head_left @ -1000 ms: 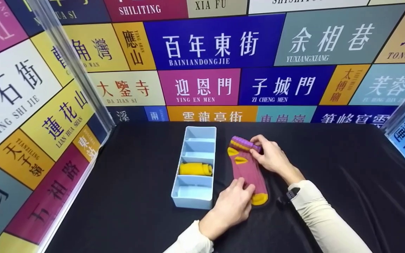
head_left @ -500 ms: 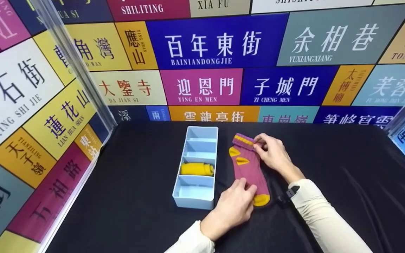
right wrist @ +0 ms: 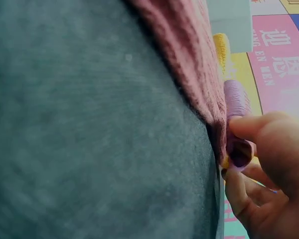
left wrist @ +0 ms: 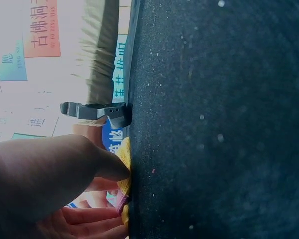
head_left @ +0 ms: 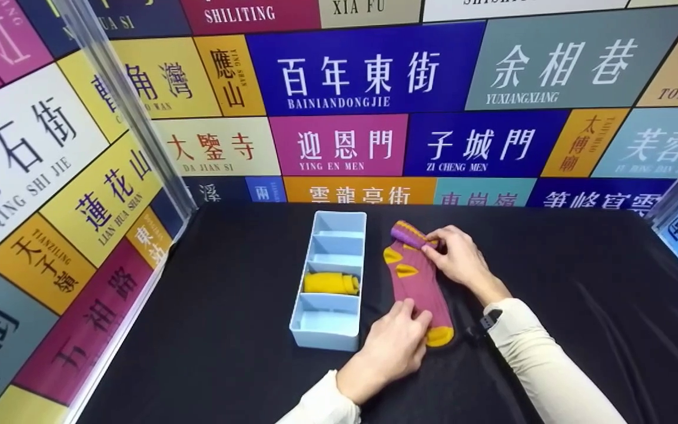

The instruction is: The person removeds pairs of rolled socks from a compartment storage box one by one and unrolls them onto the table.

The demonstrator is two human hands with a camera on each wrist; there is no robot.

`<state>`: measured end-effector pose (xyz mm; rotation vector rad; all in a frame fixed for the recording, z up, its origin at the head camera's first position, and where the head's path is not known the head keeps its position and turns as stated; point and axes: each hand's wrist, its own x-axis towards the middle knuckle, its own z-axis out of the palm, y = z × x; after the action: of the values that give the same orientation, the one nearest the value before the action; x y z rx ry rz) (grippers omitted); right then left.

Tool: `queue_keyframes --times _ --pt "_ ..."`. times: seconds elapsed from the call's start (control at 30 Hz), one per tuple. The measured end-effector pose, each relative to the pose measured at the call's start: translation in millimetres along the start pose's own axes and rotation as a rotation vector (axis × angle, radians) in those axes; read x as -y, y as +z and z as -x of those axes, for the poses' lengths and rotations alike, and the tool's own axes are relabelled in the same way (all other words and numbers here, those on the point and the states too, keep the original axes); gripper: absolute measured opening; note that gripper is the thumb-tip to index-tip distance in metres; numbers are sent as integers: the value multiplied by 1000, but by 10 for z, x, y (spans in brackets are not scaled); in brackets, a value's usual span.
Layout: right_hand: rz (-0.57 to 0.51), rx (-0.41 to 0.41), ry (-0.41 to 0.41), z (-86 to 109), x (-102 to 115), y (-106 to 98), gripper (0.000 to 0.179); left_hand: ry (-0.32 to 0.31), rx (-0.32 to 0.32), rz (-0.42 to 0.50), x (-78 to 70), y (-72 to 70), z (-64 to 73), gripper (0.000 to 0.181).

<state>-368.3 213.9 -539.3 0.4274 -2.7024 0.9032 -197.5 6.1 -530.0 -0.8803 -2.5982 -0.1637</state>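
Sock (head_left: 418, 282), pink with yellow patches at heel and toe, is laid flat on the black-covered worktop (head_left: 227, 330), about midway between the left and right edges, with its toe pointed toward the near side. At the end facing the far edge, a purple cuff (head_left: 408, 235) with yellow striping is rolled over, and a hollow is shown at the roll's end in the right wrist view. This roll is pinched between thumb and fingers in the grip of the right hand (head_left: 462, 256). The sock's foot is pressed near the toe by the left hand (head_left: 389, 344), whose grip is left relaxed, with the fingers laid on the knit rather than wrapped around it. To the left, just beside the sock, a light blue four-compartment organizer (head_left: 327, 340) is set lengthwise, its far end near the worktop's far edge. In its second compartment from the near end, a yellow fabric roll (head_left: 328, 283) is held. Beyond the far edge, a wall (head_left: 339, 144) is covered with colourful place-name panels.
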Motion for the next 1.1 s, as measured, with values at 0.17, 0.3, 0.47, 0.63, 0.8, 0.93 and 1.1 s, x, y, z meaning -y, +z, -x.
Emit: queue_keyframes --times 0.17,0.3,0.47,0.63,0.8,0.93,1.1 --pt "4 -53 138 -3 29 9 27 3 -20 -1 -3 2 2 22" --pt "-11 -101 209 -8 38 11 28 7 -41 1 -4 7 1 23" --pt "3 -134 200 -10 27 13 27 5 -43 6 2 16 1 23" --pt "-29 -112 177 -18 -15 30 22 5 -35 7 7 21 2 22" --pt "-44 -46 164 -21 -49 31 34 -2 -16 15 7 15 -4 22" --pt "-40 -13 146 -25 -67 27 48 -6 1 19 9 14 -9 22" --pt "-33 19 113 -27 -87 34 62 -4 0 23 14 24 -7 21"
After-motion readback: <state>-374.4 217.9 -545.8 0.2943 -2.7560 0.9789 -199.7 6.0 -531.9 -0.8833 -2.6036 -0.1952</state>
